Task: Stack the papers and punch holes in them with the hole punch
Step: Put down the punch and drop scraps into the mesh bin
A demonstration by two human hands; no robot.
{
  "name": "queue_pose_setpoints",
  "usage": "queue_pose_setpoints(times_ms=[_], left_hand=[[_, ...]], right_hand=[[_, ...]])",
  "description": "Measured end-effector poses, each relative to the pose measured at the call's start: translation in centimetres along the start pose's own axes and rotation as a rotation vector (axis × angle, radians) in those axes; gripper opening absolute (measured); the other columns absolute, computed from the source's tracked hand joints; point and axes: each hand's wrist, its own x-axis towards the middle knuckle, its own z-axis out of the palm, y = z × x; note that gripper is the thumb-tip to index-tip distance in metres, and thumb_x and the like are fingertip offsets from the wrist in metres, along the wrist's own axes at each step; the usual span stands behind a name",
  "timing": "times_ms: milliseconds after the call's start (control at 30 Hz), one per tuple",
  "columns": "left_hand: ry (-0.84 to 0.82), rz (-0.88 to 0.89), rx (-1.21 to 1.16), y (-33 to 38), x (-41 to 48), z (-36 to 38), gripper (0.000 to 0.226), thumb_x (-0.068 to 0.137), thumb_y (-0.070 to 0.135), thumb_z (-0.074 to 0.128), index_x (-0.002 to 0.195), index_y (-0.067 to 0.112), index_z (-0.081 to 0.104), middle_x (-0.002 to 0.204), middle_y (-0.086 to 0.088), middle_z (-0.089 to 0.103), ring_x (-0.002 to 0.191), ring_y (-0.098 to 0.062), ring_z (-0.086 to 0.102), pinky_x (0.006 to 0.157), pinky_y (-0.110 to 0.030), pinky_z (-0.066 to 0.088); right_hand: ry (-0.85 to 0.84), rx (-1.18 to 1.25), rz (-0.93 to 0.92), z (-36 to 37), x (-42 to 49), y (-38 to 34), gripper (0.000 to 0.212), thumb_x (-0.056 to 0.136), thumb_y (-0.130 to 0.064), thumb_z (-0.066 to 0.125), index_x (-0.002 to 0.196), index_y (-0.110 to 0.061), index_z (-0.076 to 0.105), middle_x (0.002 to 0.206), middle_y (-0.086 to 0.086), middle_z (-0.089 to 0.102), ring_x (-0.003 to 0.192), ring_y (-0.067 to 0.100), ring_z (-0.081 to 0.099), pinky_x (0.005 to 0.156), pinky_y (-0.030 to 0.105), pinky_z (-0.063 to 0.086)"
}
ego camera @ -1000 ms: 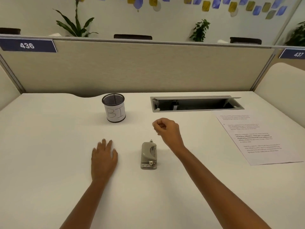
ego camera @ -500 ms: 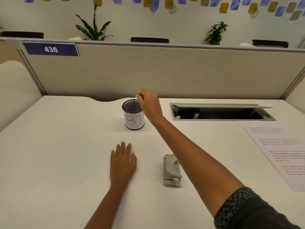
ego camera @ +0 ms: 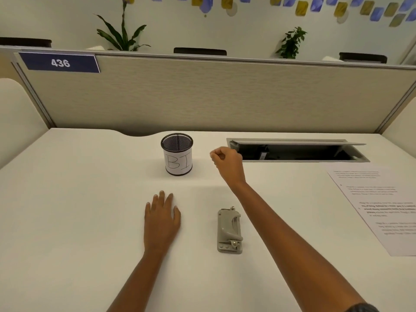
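A grey hole punch (ego camera: 229,230) lies flat on the white desk (ego camera: 78,210), between my two forearms. Printed papers (ego camera: 382,208) lie at the right edge, partly cut off by the frame. My left hand (ego camera: 161,218) rests palm down on the desk, fingers slightly apart, left of the punch. My right hand (ego camera: 227,164) is closed in a fist above the desk, beyond the punch and right of the mesh cup; nothing shows in it.
A black mesh pen cup (ego camera: 177,154) with a paper label "BI" stands at the back centre. An open cable tray (ego camera: 297,150) is sunk into the desk at the back right. A beige partition (ego camera: 225,95) closes off the far side.
My right hand went from near the punch up to the mesh cup's rim, then drew back right, still fisted. My left hand stayed flat. The camera shifted.
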Motion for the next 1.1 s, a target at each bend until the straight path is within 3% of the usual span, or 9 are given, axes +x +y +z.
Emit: queue_pose_setpoints(times_ms=[167,333,467,700,967,1100], left_hand=[[0.011,-0.002,-0.021,0.1,-0.1,-0.2,0.045,0.093,0.019,0.04,0.137,0.009,0.038,0.151,-0.014,0.031,0.14,-0.025,0.027,0.117,-0.041,0.015],[0.007,-0.001,-0.018,0.2,-0.2,-0.2,0.044,0.092,0.017,0.041,0.136,0.008,0.04,0.149,-0.014,0.033,0.139,-0.026,0.028,0.117,-0.041,0.016],[0.002,-0.011,-0.024,0.2,-0.2,-0.3,0.044,0.092,0.016,0.04,0.136,0.008,0.039,0.15,-0.015,0.032,0.14,-0.027,0.026,0.117,-0.041,0.015],[0.0,-0.019,-0.037,0.3,-0.4,-0.4,0.044,0.092,0.015,0.04,0.136,0.007,0.04,0.15,-0.016,0.032,0.14,-0.028,0.026,0.118,-0.041,0.015],[0.021,-0.016,-0.044,0.2,-0.4,-0.3,0.042,0.091,0.012,0.042,0.133,0.004,0.043,0.147,-0.018,0.036,0.138,-0.028,0.03,0.116,-0.041,0.016],[0.034,-0.005,-0.025,0.2,-0.2,-0.2,0.042,0.091,0.012,0.043,0.131,0.003,0.045,0.146,-0.018,0.039,0.136,-0.028,0.033,0.114,-0.041,0.019]], right_hand=[[0.049,-0.12,0.072,-5.6,-3.9,5.7,0.019,0.089,-0.011,0.056,0.098,0.004,0.065,0.098,0.019,0.07,0.081,0.015,0.056,0.076,0.021,0.044],[0.132,-0.239,0.161,-11.6,-6.8,10.0,0.018,0.089,-0.009,0.055,0.098,0.003,0.065,0.1,0.019,0.069,0.089,0.026,0.063,0.08,0.026,0.046],[0.109,-0.346,0.246,-14.4,-8.3,11.9,0.017,0.088,-0.006,0.052,0.089,0.001,0.067,0.097,0.014,0.07,0.091,0.026,0.061,0.078,0.03,0.044],[0.034,-0.484,0.249,-15.0,-9.0,12.5,0.021,0.089,-0.003,0.046,0.089,0.004,0.066,0.099,0.017,0.068,0.091,0.03,0.061,0.08,0.037,0.047],[-0.054,-0.598,0.262,-14.7,-8.1,11.9,0.018,0.087,-0.011,0.055,0.087,0.002,0.068,0.096,0.018,0.065,0.088,0.031,0.06,0.077,0.037,0.048],[-0.109,-0.697,0.276,-14.5,-7.2,11.7,0.017,0.087,-0.008,0.053,0.076,0.001,0.062,0.096,0.016,0.067,0.084,0.03,0.06,0.071,0.034,0.046]])
